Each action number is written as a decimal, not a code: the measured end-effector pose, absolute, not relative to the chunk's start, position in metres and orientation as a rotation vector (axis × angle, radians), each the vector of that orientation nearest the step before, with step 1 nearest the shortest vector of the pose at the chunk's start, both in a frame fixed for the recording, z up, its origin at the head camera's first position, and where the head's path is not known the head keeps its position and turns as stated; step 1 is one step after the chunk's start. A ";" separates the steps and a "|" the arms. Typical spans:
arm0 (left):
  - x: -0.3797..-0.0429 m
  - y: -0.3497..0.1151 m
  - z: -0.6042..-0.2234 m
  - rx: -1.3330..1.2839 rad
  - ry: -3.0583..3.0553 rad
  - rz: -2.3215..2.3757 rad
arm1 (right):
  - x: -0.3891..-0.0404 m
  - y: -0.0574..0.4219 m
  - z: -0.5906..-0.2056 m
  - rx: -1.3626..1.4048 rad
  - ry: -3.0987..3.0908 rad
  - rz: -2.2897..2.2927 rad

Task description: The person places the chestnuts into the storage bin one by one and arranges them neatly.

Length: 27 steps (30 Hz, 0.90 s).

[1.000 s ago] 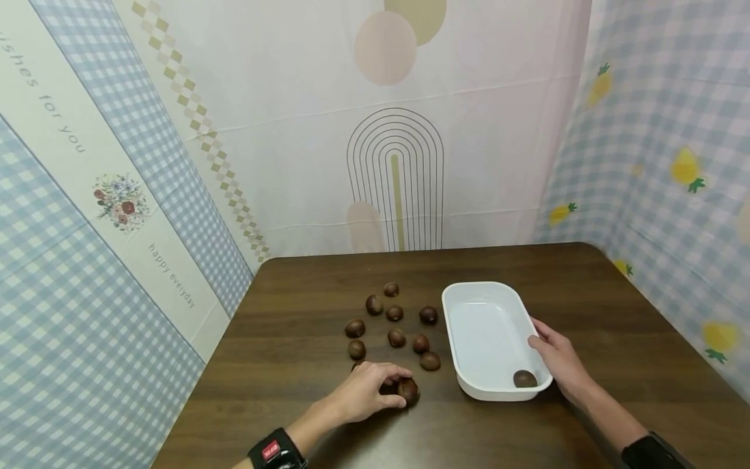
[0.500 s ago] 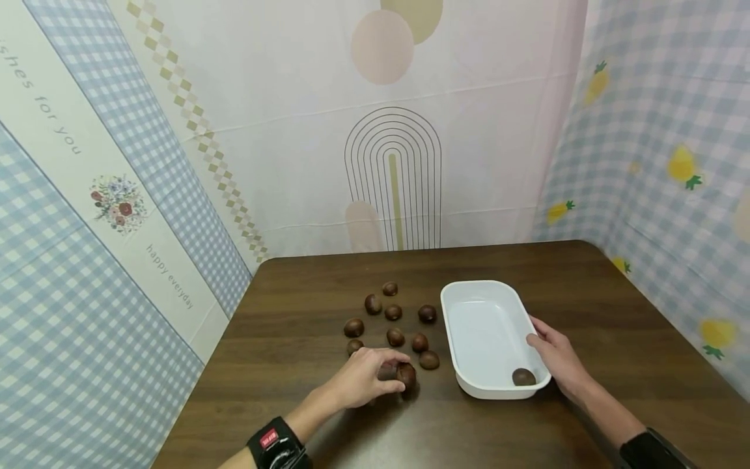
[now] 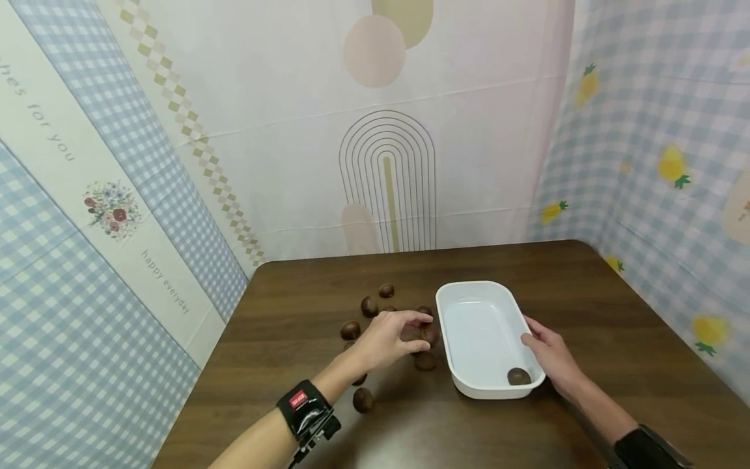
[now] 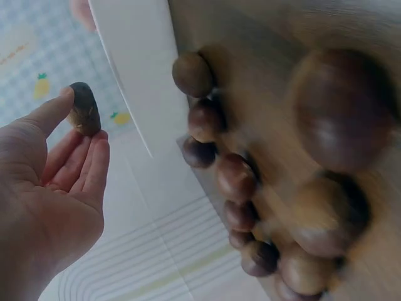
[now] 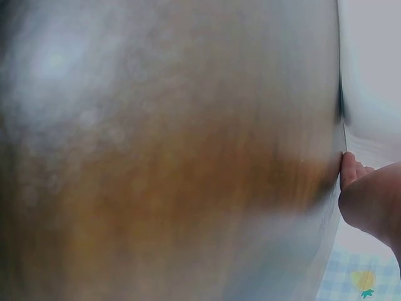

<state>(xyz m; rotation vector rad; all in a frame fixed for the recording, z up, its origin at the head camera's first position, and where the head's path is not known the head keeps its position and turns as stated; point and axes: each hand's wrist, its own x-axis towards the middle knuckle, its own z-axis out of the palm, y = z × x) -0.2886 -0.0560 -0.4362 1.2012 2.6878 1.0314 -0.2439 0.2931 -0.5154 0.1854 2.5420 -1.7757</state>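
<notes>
My left hand (image 3: 388, 340) pinches a brown chestnut (image 4: 86, 110) between thumb and fingertips, raised over the table just left of the white tray (image 3: 476, 329). Fingers and thumb of my right hand (image 3: 552, 358) grip the tray's right rim. Inside the tray, at its near right corner, lies one chestnut (image 3: 518, 376). Several loose chestnuts (image 3: 350, 330) are spread on the table around and beyond the left hand, some partly hidden by it. Nearer the front, one chestnut (image 3: 363, 400) sits by the left wrist.
The dark wooden table (image 3: 305, 293) has a patterned cloth (image 3: 305, 163) hanging behind it. Checked cloth with pineapples (image 3: 644, 195) hangs along the right side. A black strap with a device (image 3: 307, 410) is on the left wrist.
My left hand has lifted the chestnut from the front of the table and carried it forward and right toward the tray. The right hand stays on the tray's rim.
</notes>
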 end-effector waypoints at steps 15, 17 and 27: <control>-0.298 0.022 -0.445 1.263 2.729 0.819 | -0.242 0.290 -0.514 0.204 2.540 -1.795; -0.297 0.032 -0.449 1.277 2.739 0.777 | -0.242 0.290 -0.514 0.200 2.541 -1.796; -0.293 0.074 -0.466 1.327 2.788 0.636 | -0.239 0.290 -0.518 0.137 2.547 -1.889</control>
